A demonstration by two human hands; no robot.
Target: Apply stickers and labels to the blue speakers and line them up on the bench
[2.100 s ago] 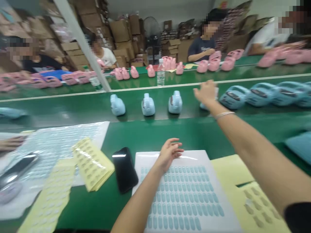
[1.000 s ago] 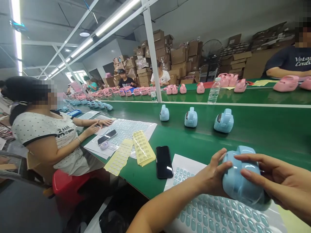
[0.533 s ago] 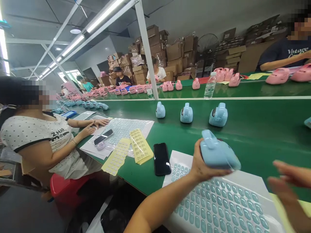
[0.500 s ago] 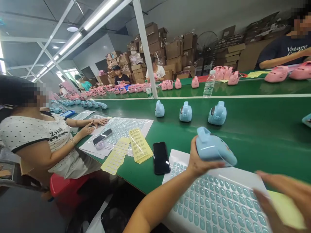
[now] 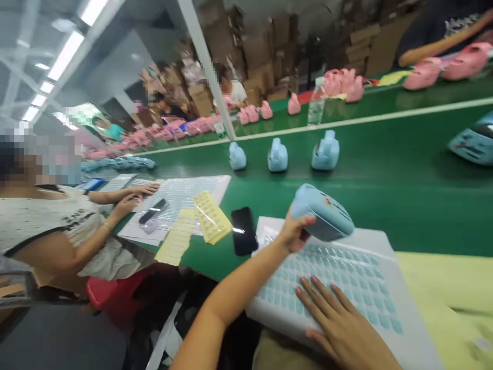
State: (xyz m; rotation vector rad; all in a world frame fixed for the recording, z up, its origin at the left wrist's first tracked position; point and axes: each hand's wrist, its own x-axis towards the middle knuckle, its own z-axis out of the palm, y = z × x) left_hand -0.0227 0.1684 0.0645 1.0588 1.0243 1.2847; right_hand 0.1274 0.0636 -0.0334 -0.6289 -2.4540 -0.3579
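My left hand point(image 5: 296, 232) is closed round a rounded light-blue plastic case point(image 5: 323, 213) with a printed cartoon pattern, tilted above the sticker sheet. Below it lies a white sheet of clear bluish oval stickers point(image 5: 339, 272), set in rows. My right hand point(image 5: 342, 324) rests flat over the sheet's near part, fingers stretched and a little apart, with nothing in it. Beyond the sheet a light-blue case with a handle point(image 5: 326, 150) stands on the green surface, with two similar ones to its left.
Left of the sheet are a black phone point(image 5: 244, 231) and yellow sticker sheets point(image 5: 211, 218). Yellow paper point(image 5: 442, 288) lies at right, with another blue case point(image 5: 475, 141) beyond. A co-worker point(image 5: 57, 221) sits at left. A water bottle point(image 5: 316, 105) and pink cases point(image 5: 423, 73) stand behind the rail.
My right hand has come from the right edge down onto the sticker sheet. The case in my left hand has turned, showing more of its printed side. The view has shifted and tilted.
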